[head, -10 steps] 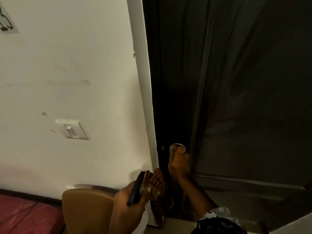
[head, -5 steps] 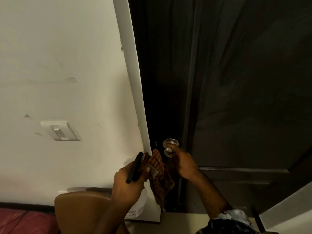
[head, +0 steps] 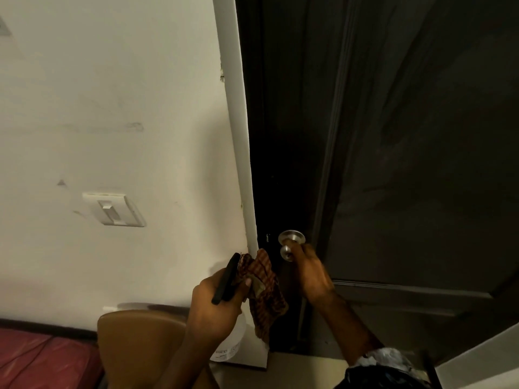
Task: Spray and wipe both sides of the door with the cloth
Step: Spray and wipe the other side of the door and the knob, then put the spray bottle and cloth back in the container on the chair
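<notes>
Dark wooden door (head: 407,164), steel knob (head: 289,244), checked cloth (head: 264,290).
Right hand (head: 311,276): fingers curled round the knob. Left hand (head: 216,307): gripping a black-triggered spray bottle (head: 227,279) with the red-brown cloth pinched alongside, hanging just beside the white door frame (head: 238,136); light switch (head: 113,209) on the wall.

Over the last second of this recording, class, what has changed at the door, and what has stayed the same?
The right hand, which covered the door knob from below, has slid off to the knob's right, fingertips now at its side, so the metal knob shows. The left hand has kept holding the checked cloth and the spray bottle. The dark door looks unmoved.
</notes>
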